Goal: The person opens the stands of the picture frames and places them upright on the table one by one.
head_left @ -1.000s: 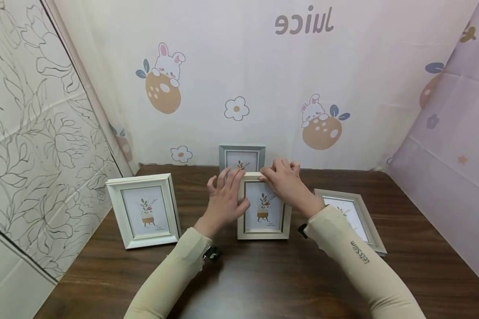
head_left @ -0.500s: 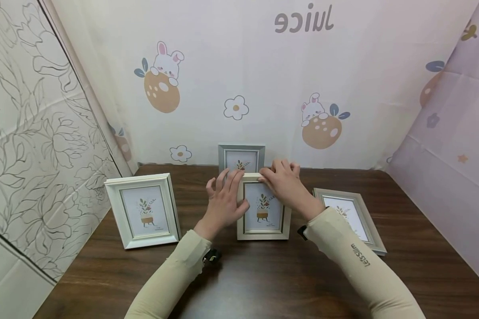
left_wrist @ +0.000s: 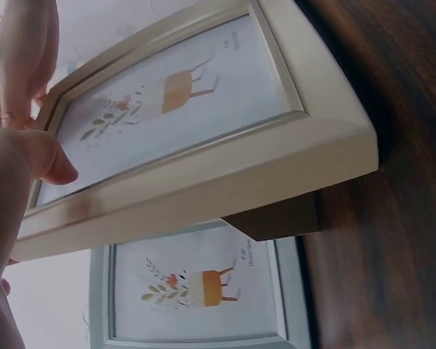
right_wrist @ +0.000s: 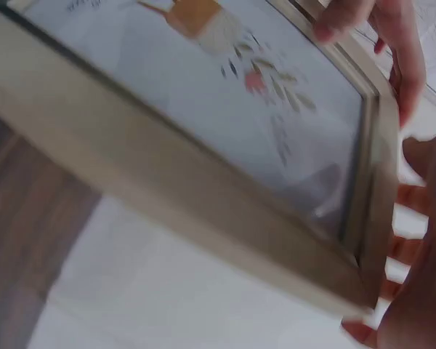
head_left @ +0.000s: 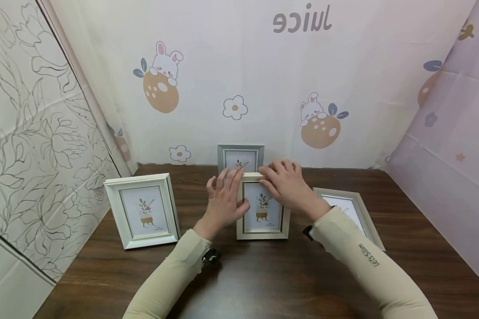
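Observation:
A cream picture frame (head_left: 262, 236) with a potted-plant print stands upright at the middle of the table. My left hand (head_left: 222, 201) grips its upper left side. In the left wrist view, the left thumb (left_wrist: 54, 163) lies over the frame's front, with fingers partly hidden behind. My right hand (head_left: 289, 186) is at the top right corner, fingers over the top edge and thumb in front. The right wrist view shows several right fingers (right_wrist: 407, 247) at that top edge. Behind stands a grey-blue picture frame (head_left: 221, 158), its lower part covered in the head view.
A white picture frame (head_left: 151, 241) stands to the left, turned slightly inward. Another beige frame (head_left: 369, 212) is at the right, partly behind my right sleeve (head_left: 355, 248). The dark wooden table (head_left: 259, 279) meets a printed curtain (head_left: 239, 66) at the back.
My right hand has loosened: its fingers are more spread and the thumb sits lower on the frame's front. The right forearm has shifted slightly right. The left hand and the frames stay put.

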Tool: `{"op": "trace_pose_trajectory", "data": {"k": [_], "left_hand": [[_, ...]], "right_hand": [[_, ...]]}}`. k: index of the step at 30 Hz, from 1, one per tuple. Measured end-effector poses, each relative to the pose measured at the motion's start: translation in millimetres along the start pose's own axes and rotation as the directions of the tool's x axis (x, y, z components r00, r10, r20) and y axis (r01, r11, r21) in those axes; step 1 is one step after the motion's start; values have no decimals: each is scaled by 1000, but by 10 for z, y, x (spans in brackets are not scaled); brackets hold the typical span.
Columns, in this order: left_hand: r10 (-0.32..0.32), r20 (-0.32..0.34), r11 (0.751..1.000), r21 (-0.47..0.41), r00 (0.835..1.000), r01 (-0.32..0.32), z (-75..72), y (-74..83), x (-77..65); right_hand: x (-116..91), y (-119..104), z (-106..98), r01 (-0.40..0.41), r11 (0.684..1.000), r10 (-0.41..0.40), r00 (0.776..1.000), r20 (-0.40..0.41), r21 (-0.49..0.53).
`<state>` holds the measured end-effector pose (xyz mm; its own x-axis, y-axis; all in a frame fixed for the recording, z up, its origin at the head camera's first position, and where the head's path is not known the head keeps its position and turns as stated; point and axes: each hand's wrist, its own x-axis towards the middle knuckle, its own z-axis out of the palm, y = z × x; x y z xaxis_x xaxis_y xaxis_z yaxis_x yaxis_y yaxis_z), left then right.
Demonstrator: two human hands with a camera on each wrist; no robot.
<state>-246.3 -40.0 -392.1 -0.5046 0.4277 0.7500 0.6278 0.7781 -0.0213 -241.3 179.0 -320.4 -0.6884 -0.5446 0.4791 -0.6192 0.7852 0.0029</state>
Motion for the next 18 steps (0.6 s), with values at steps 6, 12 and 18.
{"op": "trace_pose_trajectory", "data": {"k": [6, 12, 18], "left_hand": [[41, 5, 999, -24, 999, -41, -71, 53, 60], [94, 31, 995, -44, 995, -92, -135, 143, 125], [163, 68, 987, -28, 984, -161, -124, 249, 140]], "right_hand": [[-28, 278, -195, 59, 998, -58, 987, -148, 2], [-130, 643, -282, 21, 1000, -23, 980, -200, -12], [-291, 944, -245, -78, 996, 71, 991, -117, -52]]}}
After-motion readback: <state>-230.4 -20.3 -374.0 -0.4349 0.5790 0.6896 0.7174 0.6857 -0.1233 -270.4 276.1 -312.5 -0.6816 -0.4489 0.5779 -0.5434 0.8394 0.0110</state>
